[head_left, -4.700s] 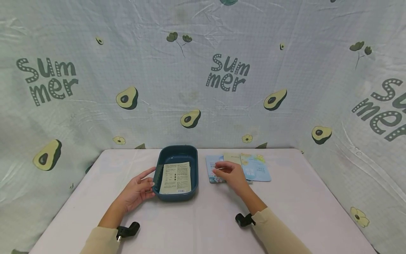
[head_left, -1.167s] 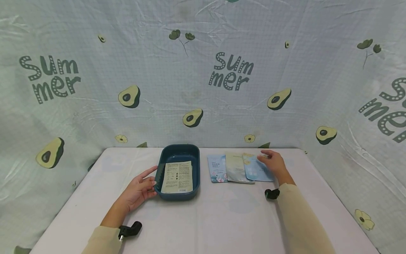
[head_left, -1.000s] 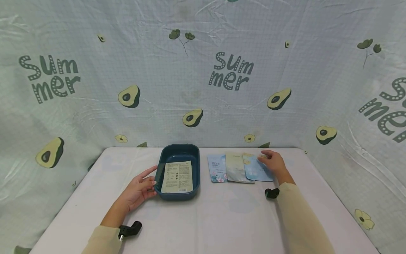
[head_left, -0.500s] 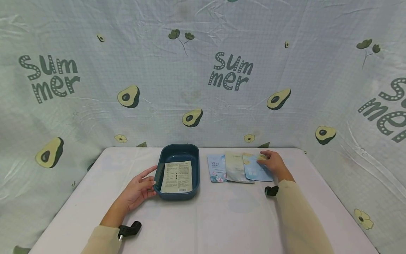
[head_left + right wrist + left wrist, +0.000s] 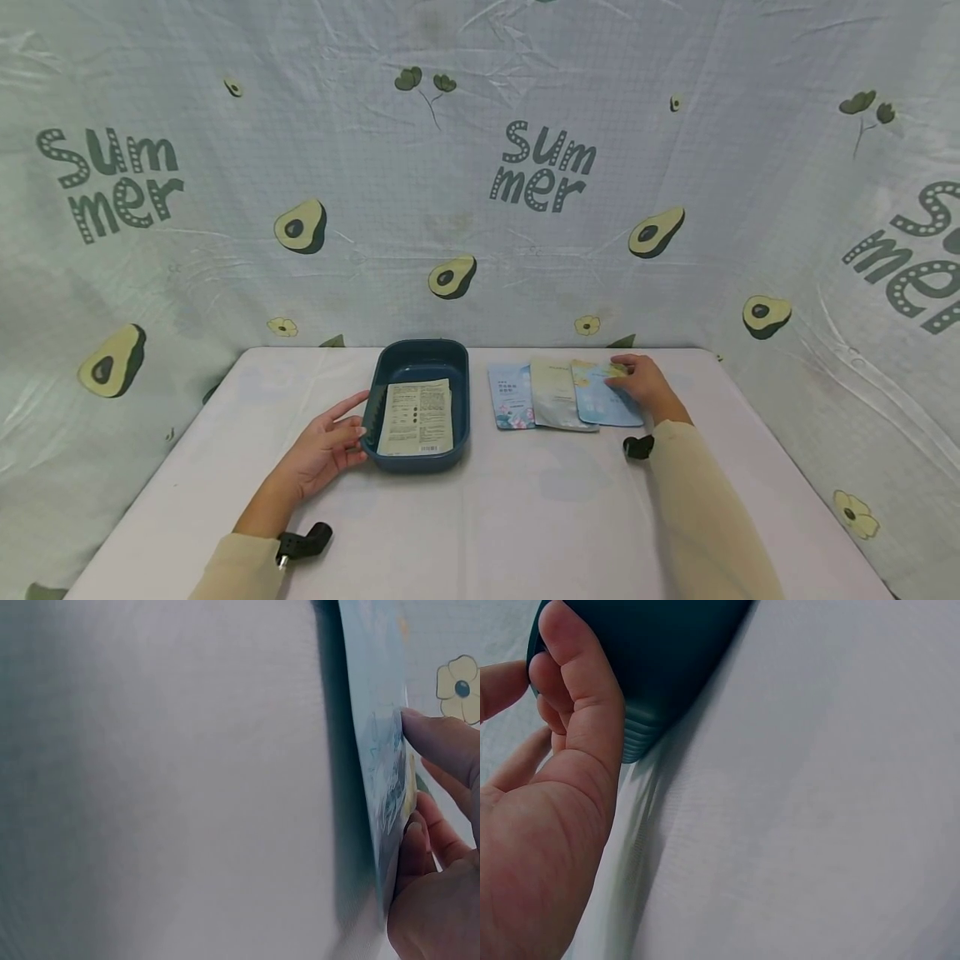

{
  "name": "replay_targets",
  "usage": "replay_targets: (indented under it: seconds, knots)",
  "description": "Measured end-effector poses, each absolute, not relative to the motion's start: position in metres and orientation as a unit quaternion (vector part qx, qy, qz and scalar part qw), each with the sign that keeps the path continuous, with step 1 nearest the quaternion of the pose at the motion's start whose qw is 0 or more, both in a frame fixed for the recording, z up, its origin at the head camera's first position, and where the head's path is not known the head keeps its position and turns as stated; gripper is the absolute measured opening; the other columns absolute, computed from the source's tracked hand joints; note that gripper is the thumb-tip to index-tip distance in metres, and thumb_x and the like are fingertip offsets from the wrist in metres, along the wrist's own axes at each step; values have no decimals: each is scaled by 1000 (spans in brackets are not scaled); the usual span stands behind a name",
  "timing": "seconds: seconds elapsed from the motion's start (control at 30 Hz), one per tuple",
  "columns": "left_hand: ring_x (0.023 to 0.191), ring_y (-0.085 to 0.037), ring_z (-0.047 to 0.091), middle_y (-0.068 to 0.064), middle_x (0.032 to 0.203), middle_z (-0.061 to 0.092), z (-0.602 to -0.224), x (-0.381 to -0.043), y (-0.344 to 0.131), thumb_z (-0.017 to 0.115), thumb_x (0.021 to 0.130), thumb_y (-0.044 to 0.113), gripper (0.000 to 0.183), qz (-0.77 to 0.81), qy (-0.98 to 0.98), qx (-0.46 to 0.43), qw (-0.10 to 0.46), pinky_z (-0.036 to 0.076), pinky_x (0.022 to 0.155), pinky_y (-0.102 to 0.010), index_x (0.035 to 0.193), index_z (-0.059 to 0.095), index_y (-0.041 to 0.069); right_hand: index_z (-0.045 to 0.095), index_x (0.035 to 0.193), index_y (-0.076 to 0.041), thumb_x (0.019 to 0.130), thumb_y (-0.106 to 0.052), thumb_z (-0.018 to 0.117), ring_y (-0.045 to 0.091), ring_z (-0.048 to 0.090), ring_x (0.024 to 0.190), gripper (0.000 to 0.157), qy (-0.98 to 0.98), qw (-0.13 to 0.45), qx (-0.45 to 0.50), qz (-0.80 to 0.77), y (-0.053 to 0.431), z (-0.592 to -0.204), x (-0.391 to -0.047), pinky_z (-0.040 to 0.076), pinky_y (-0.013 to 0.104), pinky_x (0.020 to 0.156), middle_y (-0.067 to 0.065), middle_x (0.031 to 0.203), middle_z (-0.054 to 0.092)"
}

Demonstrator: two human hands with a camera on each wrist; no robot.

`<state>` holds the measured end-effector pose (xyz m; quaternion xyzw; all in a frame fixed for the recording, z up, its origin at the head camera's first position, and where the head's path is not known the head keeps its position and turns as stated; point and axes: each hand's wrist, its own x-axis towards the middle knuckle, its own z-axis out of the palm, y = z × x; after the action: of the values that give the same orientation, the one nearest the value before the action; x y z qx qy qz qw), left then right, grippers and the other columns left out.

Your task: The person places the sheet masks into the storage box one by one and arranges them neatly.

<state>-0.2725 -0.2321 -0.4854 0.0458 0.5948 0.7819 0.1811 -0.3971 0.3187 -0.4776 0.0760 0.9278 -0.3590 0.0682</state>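
My left hand [image 5: 324, 454] grips the left rim of a dark blue plastic bin [image 5: 459, 442]. In the left wrist view, fingers [image 5: 585, 682] curve at the edge of the bin [image 5: 664, 656]. Inside it lies a beige packet [image 5: 415, 417] with small print and a barcode. Three flat sheet mask packets overlap on the table: a blue one with pink flowers [image 5: 512, 396], a beige-silver one [image 5: 557, 396], and a light blue one [image 5: 602, 398] at the right. My right hand [image 5: 647, 387] rests loosely on the light blue packet's upper right; its fingers [image 5: 442, 746] touch it without a clear grip.
A pale cloth covers the table [image 5: 525, 517]. Behind it hangs a white curtain [image 5: 360, 167] printed with avocados and lettering; it also rises at both sides. Black wrist cameras [image 5: 303, 543] sit on both wrists.
Since the oldest frame my right hand has moved right, from over the left packets to the light blue packet. It has barely moved in the last second. The left hand stays at the bin.
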Motion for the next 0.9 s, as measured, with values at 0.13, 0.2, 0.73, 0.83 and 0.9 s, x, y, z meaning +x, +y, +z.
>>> replay_targets:
  seconds: [0.13,0.2,0.73,0.83,0.9]
  knots:
    - [84,-12,65,0,110,66,-486,-272,-232,53,102,2,74,782,594,50,181,60,76,-26,165,15,14,50,150,-4,97,-20,70,47,38,144,59,928,66,70,-360,319,-478,-399,30,61,120,32,155,40]
    - [84,-12,65,0,111,66,-486,-272,-232,53,102,3,74,782,594,51,180,60,77,-26,165,15,14,50,150,-4,97,-19,69,46,38,144,58,926,65,73,-364,319,-478,-399,30,61,120,31,154,41]
    - [85,-12,66,0,111,67,-488,-273,-233,53,103,4,73,778,599,56,182,60,78,-26,165,15,14,47,151,-4,96,-18,70,42,42,139,61,918,74,86,-381,319,-483,-400,29,60,121,30,153,42]
    - [85,-12,66,1,110,67,-487,-273,-233,53,103,4,73,780,596,56,183,60,78,-26,165,15,14,46,152,-3,97,-17,69,42,42,139,62,919,71,85,-379,318,-482,-400,29,59,121,29,153,42]
    - [85,-12,66,1,110,67,-487,-272,-233,53,103,4,73,780,596,55,182,60,77,-26,165,15,14,45,152,-2,96,-17,69,42,42,140,63,920,72,81,-378,318,-482,-399,29,59,121,30,153,42]
